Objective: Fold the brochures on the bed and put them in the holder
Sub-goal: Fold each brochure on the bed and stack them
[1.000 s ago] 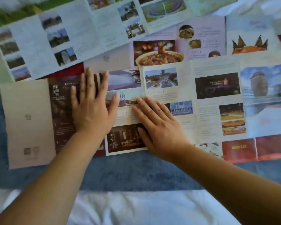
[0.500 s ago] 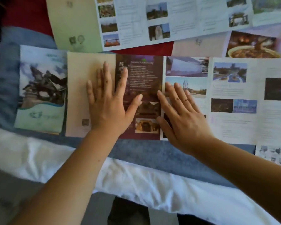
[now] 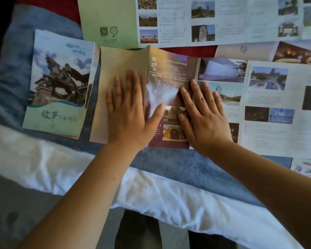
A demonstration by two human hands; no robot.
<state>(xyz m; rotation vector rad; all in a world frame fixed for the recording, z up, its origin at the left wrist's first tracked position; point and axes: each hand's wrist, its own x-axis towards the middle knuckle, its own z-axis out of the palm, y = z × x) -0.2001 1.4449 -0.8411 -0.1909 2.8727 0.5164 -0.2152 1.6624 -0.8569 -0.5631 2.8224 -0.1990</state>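
Pressing the unfolded brochure (image 3: 174,69), the left hand (image 3: 127,112) lies flat on its tan panel (image 3: 118,62) and the right hand (image 3: 205,117) on the maroon one, fingers straight, gripping nothing. That brochure lies on the blue blanket (image 3: 187,166) beside a folded brochure (image 3: 59,81).

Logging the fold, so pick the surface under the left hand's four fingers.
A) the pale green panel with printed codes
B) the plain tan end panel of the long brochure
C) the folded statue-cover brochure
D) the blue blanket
B: the left hand lies flat on the plain tan end panel, and only its thumb reaches onto the dark maroon panel beside it.
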